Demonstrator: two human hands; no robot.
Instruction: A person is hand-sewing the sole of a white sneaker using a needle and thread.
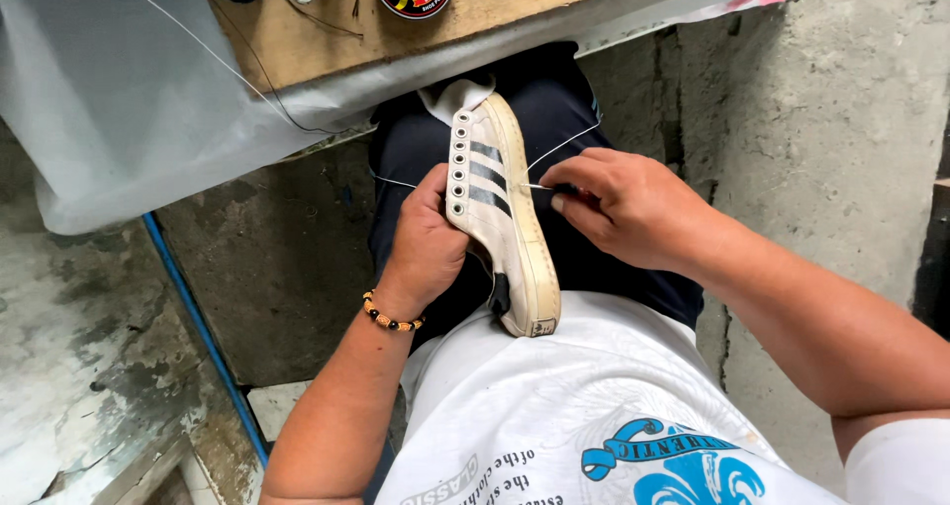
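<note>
A white sneaker (498, 208) with dark side stripes and empty lace holes lies on its side on my lap, heel toward me. My left hand (427, 236) is shut around its upper from the left, a beaded bracelet (390, 315) on that wrist. At the sole edge on the right, my right hand (618, 203) pinches a thin metal needle (539, 186). A white thread (566, 144) runs from the shoe's side up to the right, and another stretch of thread shows left of the shoe.
A wooden board (327, 25) with a round sticker and a bolt lies ahead over grey plastic sheeting (119, 109). A thin thread trails across the sheeting. A blue pipe (203, 337) runs along the concrete floor at left. A concrete wall (841, 119) stands at right.
</note>
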